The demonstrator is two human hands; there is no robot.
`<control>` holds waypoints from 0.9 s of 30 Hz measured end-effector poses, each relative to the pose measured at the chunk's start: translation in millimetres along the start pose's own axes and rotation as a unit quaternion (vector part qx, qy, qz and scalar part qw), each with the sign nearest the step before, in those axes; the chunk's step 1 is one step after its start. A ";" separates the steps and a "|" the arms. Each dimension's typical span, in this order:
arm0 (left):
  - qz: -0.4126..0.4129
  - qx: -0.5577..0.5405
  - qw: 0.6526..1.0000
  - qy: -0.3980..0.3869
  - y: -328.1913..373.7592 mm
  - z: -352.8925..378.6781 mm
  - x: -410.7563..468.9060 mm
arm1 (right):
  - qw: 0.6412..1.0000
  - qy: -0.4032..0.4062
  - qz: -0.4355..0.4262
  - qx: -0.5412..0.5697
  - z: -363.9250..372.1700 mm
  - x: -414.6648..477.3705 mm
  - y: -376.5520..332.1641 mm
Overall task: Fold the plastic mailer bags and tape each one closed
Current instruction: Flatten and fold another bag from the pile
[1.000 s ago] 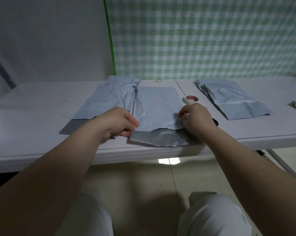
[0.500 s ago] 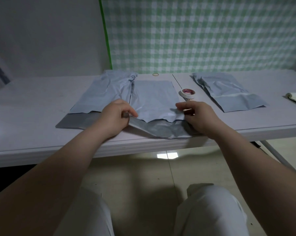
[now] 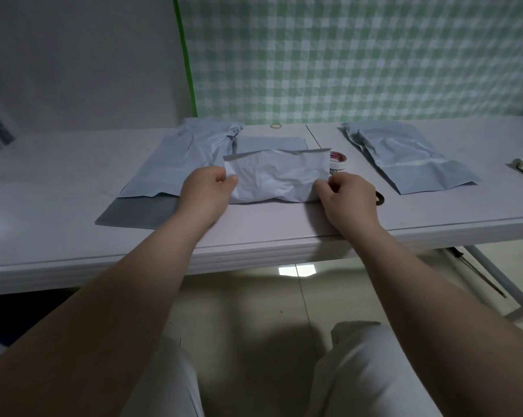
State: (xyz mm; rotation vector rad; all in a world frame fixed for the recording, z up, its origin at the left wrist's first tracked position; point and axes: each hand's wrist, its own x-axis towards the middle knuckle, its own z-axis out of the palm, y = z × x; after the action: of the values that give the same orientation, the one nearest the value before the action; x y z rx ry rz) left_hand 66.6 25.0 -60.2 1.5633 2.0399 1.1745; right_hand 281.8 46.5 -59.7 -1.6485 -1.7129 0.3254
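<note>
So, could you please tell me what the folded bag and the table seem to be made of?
Bag: thin grey plastic film, apparently; it creases finely with a soft sheen.
Table: probably moulded plastic, smooth, semi-glossy; glare shows at left.

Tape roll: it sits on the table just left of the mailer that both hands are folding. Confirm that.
Not quite: the side is wrong. In the head view the tape roll sits on the table just right of the mailer, beyond the right hand. The left hand and right hand do both grip that mailer.
</note>
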 end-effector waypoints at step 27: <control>0.026 0.169 0.983 0.060 11.1 15.5 3.1 | 0.997 0.045 0.006 -0.065 14.5 7.2 2.6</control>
State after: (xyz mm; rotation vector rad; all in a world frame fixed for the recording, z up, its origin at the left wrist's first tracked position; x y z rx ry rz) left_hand 83.2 34.9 -60.6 1.7429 2.3913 1.0001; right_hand 275.0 57.9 -69.3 -1.7407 -1.6872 0.1441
